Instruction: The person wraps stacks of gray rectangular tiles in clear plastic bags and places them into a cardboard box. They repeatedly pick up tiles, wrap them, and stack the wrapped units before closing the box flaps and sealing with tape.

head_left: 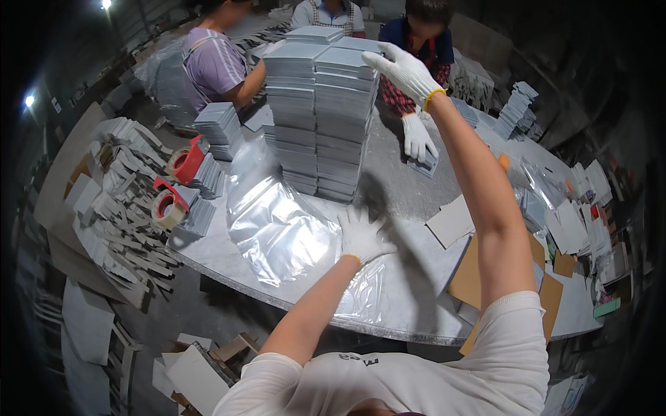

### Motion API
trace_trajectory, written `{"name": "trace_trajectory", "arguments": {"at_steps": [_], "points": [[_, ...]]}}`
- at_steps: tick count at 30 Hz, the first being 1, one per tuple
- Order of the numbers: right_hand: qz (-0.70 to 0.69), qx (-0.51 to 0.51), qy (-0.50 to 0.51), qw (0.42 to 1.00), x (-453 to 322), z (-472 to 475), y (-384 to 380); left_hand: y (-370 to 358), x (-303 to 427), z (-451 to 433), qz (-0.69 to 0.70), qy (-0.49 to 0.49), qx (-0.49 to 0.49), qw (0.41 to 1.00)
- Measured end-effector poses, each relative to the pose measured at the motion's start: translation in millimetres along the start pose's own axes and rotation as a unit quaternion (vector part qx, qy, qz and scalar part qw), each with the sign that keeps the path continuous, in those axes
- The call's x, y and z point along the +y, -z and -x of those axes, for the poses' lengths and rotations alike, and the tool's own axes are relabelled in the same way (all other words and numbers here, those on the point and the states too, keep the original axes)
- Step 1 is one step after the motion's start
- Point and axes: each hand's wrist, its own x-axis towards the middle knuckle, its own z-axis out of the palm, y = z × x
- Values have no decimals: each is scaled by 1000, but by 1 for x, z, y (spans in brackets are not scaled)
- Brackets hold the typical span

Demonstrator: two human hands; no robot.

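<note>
My left hand (364, 236), in a white knit glove, lies flat with its fingers spread. It rests at the right edge of a shiny clear plastic sheet or bag (291, 229) on the table. Up at the top right corner of a tall double stack of grey flat square pieces (338, 119), my right hand (408, 70) is raised, also gloved. Its fingers are apart and nothing shows in its grasp; whether it touches the stack I cannot tell. More clear film (367, 291) lies under my left wrist, towards the table's front edge.
Two red tape dispensers (171, 203) rest on small stacks at the left, beside piled thin strips (119, 208). Across the table (416, 291) a co-worker's gloved hand (418, 138) touches a small grey stack. Another person (216, 67) stands behind left. Cardboard (468, 273) lies at right.
</note>
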Motion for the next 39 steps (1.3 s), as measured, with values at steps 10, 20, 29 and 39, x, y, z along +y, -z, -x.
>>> {"name": "trace_trajectory", "arguments": {"at_steps": [10, 20, 29, 39], "points": [[149, 1, 105, 983, -21, -111, -34, -6, -7, 3, 24, 3, 27, 999], [120, -145, 116, 975, -10, -205, -60, -20, -4, -4, -41, 16, -150, 988], [-4, -196, 87, 977, -17, -203, -59, -1, -4, -10, -61, 32, -197, 978], [10, 22, 273, 962, -67, -17, -1, -15, -10, -4, 52, 33, -137, 989]]}}
